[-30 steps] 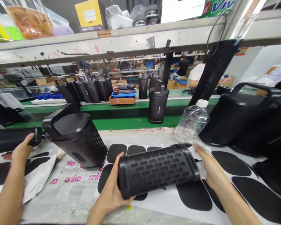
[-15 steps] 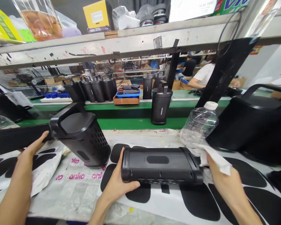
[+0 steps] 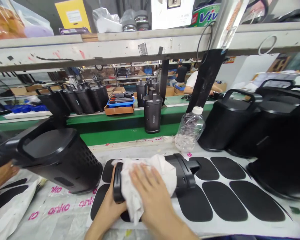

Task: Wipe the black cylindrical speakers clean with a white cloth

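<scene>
White cloth (image 3: 168,174) on a black case (image 3: 183,173)

My left hand (image 3: 110,204) grips the end of the case, which lies on its side. My right hand (image 3: 151,188) lies flat on the cloth. Under both is a white sheet (image 3: 252,227) with black shapes (image 3: 225,200). Left of my left hand stands a second case (image 3: 62,163). Past my right hand stands a clear bottle (image 3: 190,130).

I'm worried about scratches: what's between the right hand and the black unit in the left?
A white cloth lies between the right hand and the black unit, in the head view.
</scene>
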Motion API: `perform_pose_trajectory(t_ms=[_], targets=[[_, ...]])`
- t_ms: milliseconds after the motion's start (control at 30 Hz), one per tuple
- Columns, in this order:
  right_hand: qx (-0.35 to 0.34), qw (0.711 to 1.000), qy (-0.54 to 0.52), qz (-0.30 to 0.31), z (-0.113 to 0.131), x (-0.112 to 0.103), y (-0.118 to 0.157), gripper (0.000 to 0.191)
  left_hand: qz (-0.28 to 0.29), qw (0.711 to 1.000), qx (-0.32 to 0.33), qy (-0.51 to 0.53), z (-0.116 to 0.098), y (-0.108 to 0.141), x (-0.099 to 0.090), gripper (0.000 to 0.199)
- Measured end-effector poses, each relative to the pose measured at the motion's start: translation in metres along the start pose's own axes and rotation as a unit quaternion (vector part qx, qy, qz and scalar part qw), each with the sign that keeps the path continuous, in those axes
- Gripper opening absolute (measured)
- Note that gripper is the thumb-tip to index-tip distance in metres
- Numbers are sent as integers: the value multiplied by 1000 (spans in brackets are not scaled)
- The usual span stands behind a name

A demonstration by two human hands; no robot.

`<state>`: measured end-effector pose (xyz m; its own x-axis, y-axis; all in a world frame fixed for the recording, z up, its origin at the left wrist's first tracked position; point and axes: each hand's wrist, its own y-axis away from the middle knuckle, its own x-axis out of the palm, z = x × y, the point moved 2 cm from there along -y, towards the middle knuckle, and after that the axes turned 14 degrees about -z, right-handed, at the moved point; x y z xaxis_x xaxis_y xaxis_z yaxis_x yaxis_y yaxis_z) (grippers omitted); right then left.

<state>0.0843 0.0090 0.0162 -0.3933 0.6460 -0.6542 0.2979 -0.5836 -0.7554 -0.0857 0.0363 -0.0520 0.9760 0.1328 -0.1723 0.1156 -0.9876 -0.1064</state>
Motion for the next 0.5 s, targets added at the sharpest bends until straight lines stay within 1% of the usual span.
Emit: perform_pose_trajectory(t_ms=[67, 100, 133, 167, 200, 233, 267, 300, 333, 367, 433, 500], targets=[[84, 996, 0, -19, -38, -16, 8, 49, 0, 999, -52, 6, 1, 1, -2, 107], [137, 990, 0, -32, -60, -26, 13, 50, -3, 997, -72, 7, 1, 1, -3, 109], [212, 976, -18, -49, -83, -35, 19, 49, -7, 996, -83, 6, 1, 2, -3, 110], [302, 950, -50, -68, -105, -42, 26, 46, -11, 996, -87, 5, 1, 3, -3, 110], [393, 910, -93, -91, -124, -47, 33, 39, -14, 996, -89, 6, 2, 3, -3, 110], [473, 862, -134, -120, -139, -50, 39, 31, -15, 996, -91, 7, 3, 4, -3, 110], [532, 817, -169, -148, -150, -49, 45, 27, -17, 995, -95, 10, 4, 4, -3, 110], [568, 780, -195, -174, -156, -46, 50, 28, -18, 995, -99, 14, 5, 5, -3, 110], [584, 757, -214, -200, -158, -41, 52, 32, -20, 994, -102, 18, 7, 5, -3, 110], [586, 743, -228, -228, -157, -36, 52, 35, -21, 994, -103, 20, 8, 6, -3, 109], [575, 716, -270, -289, -150, -30, 43, 34, -20, 995, -95, 20, 9, 7, -2, 111], [547, 699, -294, -353, -141, -37, 23, 29, -21, 997, -67, 7, 6, 8, -2, 119]])
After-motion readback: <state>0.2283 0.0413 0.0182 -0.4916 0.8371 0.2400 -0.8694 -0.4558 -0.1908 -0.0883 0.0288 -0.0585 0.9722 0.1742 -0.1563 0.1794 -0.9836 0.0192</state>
